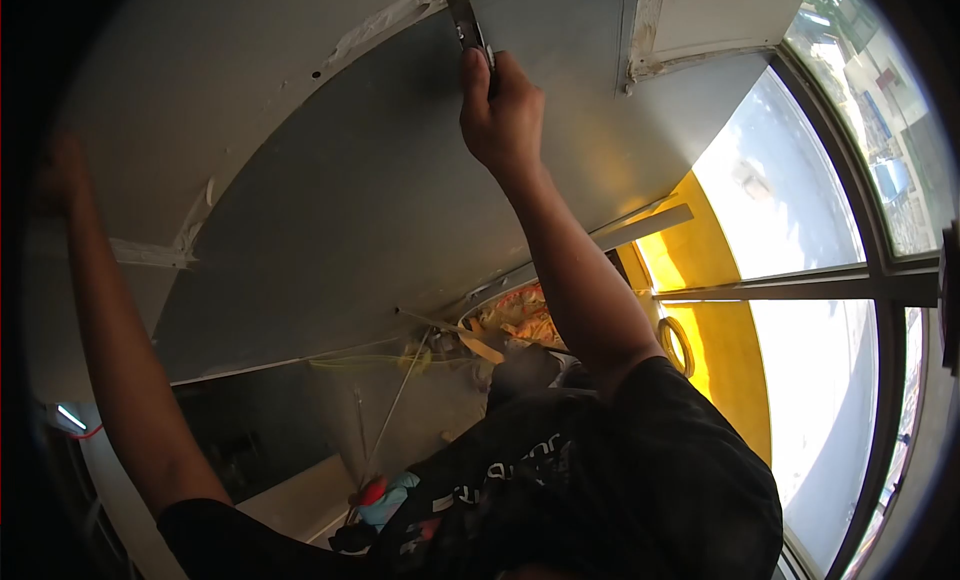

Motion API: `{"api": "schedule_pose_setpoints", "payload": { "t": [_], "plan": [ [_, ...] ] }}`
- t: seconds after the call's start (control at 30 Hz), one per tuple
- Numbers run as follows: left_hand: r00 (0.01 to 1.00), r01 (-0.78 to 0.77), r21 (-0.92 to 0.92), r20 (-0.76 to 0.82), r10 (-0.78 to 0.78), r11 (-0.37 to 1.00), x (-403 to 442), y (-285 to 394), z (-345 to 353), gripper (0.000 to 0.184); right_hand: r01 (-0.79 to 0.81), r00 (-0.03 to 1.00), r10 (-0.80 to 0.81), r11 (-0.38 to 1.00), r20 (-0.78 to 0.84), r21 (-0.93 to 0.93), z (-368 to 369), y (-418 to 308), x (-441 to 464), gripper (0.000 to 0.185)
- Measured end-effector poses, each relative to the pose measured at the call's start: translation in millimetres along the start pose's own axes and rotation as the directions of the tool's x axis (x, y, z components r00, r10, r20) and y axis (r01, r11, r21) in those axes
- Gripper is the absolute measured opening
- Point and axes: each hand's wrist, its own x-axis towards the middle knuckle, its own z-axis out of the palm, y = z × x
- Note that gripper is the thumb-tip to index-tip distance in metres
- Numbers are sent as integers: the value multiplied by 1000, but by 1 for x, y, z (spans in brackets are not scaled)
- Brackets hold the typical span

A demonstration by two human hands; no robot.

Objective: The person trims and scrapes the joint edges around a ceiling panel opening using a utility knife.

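My right hand [507, 110] is raised to the grey surface overhead and closed round a putty knife [466, 23]. Its dark, flat blade points up, with the tip close to the rough white filler [425, 5] along the edge of the pale panel. I cannot tell whether blade and filler touch. At the far left my left hand [62, 175] is up by the pale panel [190, 80], in deep shadow. Its fingers are too dark and blurred to make out. The grey panel [330, 210] stretches between both arms.
Windows with dark frames [875, 280] stand at the right, beside a yellow panel [735, 370]. Below are a strip of trim [650, 225], a heap of orange material [520, 315], a thin rod [400, 385] and a red and light-blue item [385, 500]. A lit tube [70, 417] shows lower left.
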Motion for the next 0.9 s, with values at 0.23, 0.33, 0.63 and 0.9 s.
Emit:
{"api": "schedule_pose_setpoints", "payload": {
  "t": [0.23, 0.33, 0.63, 0.9],
  "plan": [
    [991, 130, 837, -96, -93, 531, -10, -131, 88, 37, -114, 994, 113, 993, -7, -32, 25, -10, -11, 38],
    [999, 22, -25, 26, -22, 999, 5, -9, 6, 36, -294, 955, 295, 937, 24, 189, 41, -16, -26, 45],
    [991, -107, 190, 95, 90, 976, -27, -203, 51, 46, -159, 978, 159, 987, 133, -8, -23, 9, -35, 41],
    [983, -110, 378, 178, 44, 919, -23, -160, 30, 37, -78, 997, 77, 997, 15, 18, -16, 8, 9, 37]
  ]
}}
